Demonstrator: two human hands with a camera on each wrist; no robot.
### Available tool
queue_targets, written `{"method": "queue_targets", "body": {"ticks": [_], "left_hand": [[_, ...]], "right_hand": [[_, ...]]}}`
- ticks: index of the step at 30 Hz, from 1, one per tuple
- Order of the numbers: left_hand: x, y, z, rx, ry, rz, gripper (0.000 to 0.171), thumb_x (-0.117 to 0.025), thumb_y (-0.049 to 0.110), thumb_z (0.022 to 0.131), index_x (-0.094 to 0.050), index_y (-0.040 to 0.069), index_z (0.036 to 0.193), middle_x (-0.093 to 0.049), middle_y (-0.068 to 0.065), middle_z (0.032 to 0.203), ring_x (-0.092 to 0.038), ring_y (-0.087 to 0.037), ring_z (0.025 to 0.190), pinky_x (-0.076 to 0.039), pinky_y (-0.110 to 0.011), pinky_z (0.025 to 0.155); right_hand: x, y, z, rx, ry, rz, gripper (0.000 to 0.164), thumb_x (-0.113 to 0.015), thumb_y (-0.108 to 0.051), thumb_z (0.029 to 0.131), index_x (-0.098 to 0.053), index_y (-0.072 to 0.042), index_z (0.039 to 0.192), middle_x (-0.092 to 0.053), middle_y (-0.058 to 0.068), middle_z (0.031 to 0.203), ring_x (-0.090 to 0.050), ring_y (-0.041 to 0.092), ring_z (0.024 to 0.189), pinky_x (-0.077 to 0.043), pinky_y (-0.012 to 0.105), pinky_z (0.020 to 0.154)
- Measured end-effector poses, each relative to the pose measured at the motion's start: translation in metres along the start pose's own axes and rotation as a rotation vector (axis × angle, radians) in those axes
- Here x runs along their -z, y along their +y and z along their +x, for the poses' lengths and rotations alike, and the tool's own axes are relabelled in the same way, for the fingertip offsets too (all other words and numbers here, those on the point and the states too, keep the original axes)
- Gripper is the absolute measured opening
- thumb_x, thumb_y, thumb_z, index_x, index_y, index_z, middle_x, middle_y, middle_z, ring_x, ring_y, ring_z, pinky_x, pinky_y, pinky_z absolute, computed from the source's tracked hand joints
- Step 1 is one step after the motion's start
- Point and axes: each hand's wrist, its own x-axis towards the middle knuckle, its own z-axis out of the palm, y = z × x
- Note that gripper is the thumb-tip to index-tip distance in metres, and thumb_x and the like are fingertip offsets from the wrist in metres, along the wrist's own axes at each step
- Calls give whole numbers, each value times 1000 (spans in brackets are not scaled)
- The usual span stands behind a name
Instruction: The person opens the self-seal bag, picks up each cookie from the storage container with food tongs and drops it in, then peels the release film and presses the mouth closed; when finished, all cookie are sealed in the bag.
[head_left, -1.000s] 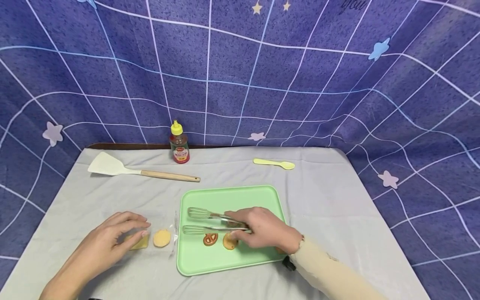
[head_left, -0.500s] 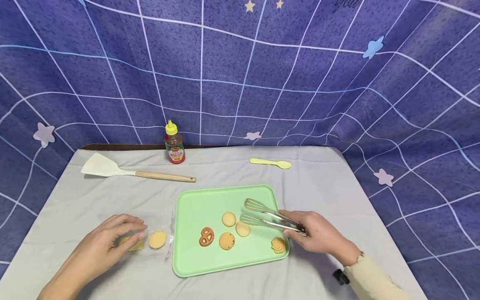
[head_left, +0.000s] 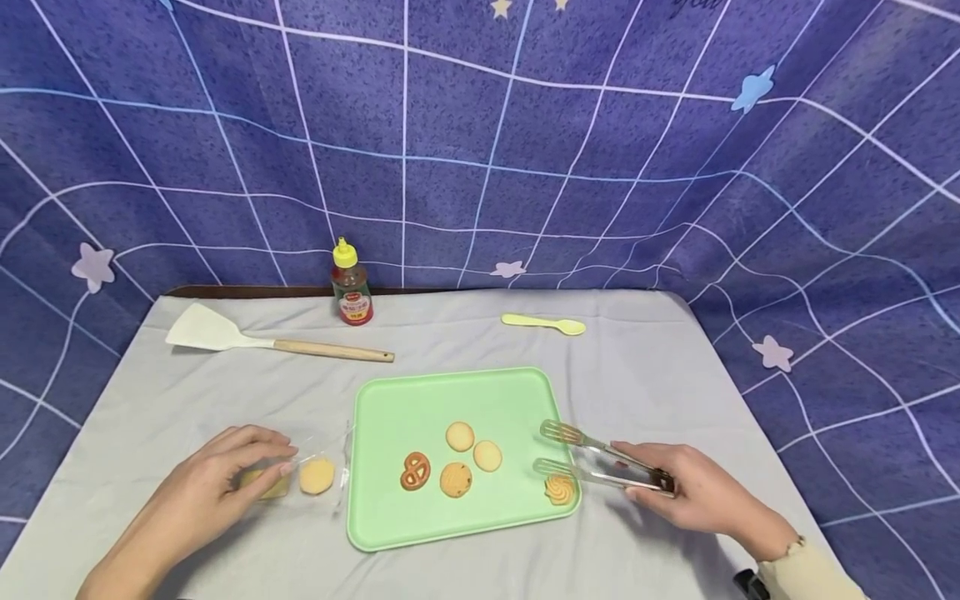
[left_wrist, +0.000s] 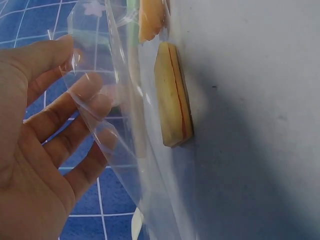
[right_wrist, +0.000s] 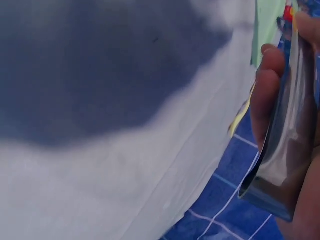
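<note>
My left hand pinches the edge of a clear plastic bag between thumb and fingers, holding its mouth up. Inside the bag are a rectangular sandwich cookie and a round pale cookie. Metal tongs with slotted, whisk-like ends are gripped in my right hand. Their two arms stand apart over the right rim of the green tray. The lower arm overlaps a swirled cookie in the tray's right corner. In the right wrist view, fingers and thumb wrap the bent end of the tongs.
Toward the tray's middle lie a pretzel, a speckled cookie and two plain round cookies. Behind are a white spatula with a wooden handle, a yellow-capped sauce bottle and a yellow spoon.
My right hand has moved right with the tongs, from over the tray's middle to its right rim, uncovering the cookies there. My left hand stays in place at the bag.
</note>
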Motion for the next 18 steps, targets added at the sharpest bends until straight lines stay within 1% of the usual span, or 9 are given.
{"method": "queue_targets", "body": {"ticks": [3, 5, 9, 11, 16, 18], "left_hand": [[0, 0, 1, -4, 1, -3, 29, -79, 18, 76, -68, 32, 99, -58, 14, 106, -53, -8, 99, -30, -9, 88], [0, 0, 1, 0, -1, -3, 28, -79, 19, 76, -68, 32, 98, -58, 14, 106, -53, -9, 100, -29, -8, 89], [0, 1, 3, 7, -6, 5, 27, -79, 19, 76, -68, 32, 98, -58, 14, 105, -53, -9, 99, -29, -8, 89], [0, 1, 3, 10, -4, 9, 28, -79, 19, 76, -68, 33, 98, -58, 14, 105, -53, -9, 99, -29, -8, 89], [1, 1, 3, 2, -5, 7, 29, -79, 18, 75, -68, 33, 99, -58, 14, 105, -53, -9, 99, -29, -8, 89], [0, 0, 3, 1, -10, 7, 29, -79, 19, 76, -68, 32, 99, -58, 14, 106, -53, -9, 99, -29, -8, 89]], "right_hand": [[4, 3, -7, 46, -12, 20, 53, -74, -26, 82, -57, -12, 129, -64, -4, 107, -53, 3, 70, -40, 14, 62], [7, 5, -11, 61, -36, 35, 51, -74, -24, 82, -57, -12, 129, -65, -3, 110, -53, 1, 70, -41, 14, 61], [14, 9, -17, 28, -96, 92, 49, -74, -23, 82, -59, -14, 128, -66, -7, 105, -45, -3, 58, -37, 9, 53], [17, 10, -17, 9, -117, 112, 49, -74, -23, 82, -59, -14, 128, -66, -8, 103, -43, -4, 55, -35, 8, 50], [19, 12, -17, -5, -143, 146, 48, -75, -24, 81, -60, -15, 126, -67, -8, 101, -40, -7, 52, -33, 7, 44], [18, 12, -17, 7, -147, 173, 48, -76, -22, 81, -61, -14, 125, -67, -7, 99, -39, -8, 51, -32, 7, 43]]}}
